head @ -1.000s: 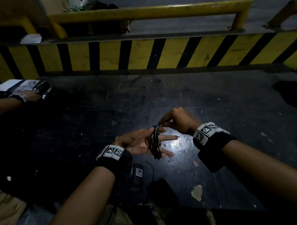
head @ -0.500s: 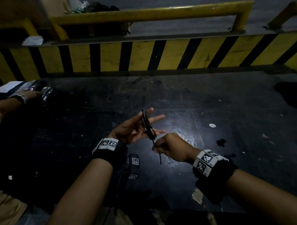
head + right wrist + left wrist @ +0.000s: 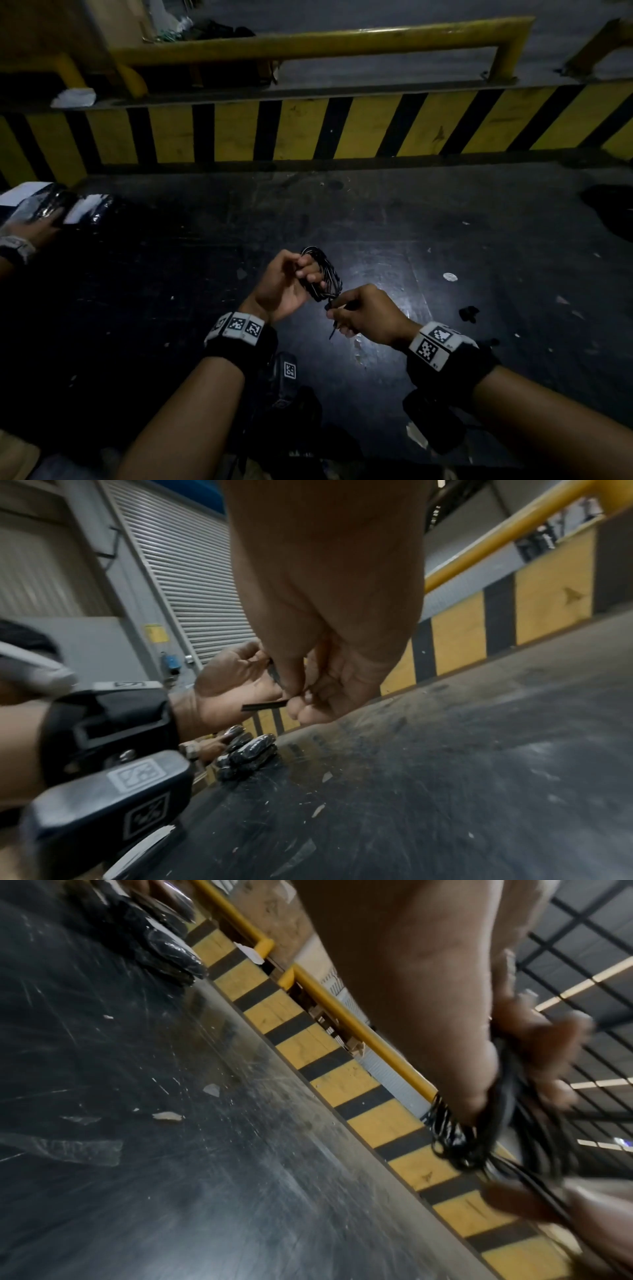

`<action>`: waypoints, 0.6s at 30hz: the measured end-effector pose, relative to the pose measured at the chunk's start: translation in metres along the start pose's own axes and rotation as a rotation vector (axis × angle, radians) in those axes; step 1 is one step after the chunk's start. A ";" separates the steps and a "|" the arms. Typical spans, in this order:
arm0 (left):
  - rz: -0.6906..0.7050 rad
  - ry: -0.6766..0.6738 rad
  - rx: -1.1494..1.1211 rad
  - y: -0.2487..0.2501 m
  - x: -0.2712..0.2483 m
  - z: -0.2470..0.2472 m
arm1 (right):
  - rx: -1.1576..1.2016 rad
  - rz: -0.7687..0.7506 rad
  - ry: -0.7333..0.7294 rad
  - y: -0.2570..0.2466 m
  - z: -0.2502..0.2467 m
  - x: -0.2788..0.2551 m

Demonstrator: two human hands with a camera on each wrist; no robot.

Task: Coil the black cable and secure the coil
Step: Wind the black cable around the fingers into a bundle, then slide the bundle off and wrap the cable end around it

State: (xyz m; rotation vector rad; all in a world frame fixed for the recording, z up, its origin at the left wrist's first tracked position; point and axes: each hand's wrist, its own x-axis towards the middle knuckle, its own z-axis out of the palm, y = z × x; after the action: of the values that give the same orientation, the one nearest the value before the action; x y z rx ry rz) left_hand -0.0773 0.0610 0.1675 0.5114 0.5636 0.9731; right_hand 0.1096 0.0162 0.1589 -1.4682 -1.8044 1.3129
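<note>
The black cable [image 3: 325, 275] is bundled into a small coil held above the dark table. My left hand [image 3: 291, 284] grips the coil, its fingers curled round the loops [image 3: 455, 1139]. Just below and right of it, my right hand [image 3: 363, 315] pinches the cable's loose end [image 3: 333, 327], a short black tail [image 3: 263, 706] that sticks out from between its fingers. The two hands almost touch.
The dark scratched table [image 3: 445, 240] carries bits of paper and tape. A yellow and black striped barrier [image 3: 308, 130] with a yellow rail [image 3: 308, 41] runs along its far edge. At the far left another person's hand [image 3: 30, 229] rests on plastic-wrapped black packs [image 3: 85, 209].
My left hand's fingers were spread with the cable looped over them; now they curl round the coil. My right hand stays below it, gripping the loose end.
</note>
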 end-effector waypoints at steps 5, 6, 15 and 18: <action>0.083 0.045 0.154 -0.007 0.006 0.005 | 0.310 0.238 -0.014 -0.010 0.002 0.000; 0.096 0.059 0.182 -0.007 0.008 0.005 | 0.351 0.269 -0.028 -0.015 0.001 -0.001; 0.043 0.050 0.172 -0.023 0.010 0.012 | 0.461 0.370 -0.074 -0.014 -0.027 0.004; 0.027 0.068 0.144 -0.031 0.008 0.017 | 0.423 0.334 -0.048 -0.002 -0.032 0.005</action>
State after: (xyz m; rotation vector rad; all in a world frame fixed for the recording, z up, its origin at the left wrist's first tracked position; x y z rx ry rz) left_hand -0.0435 0.0514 0.1593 0.6173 0.6931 0.9823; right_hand 0.1331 0.0333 0.1734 -1.5407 -1.2323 1.7746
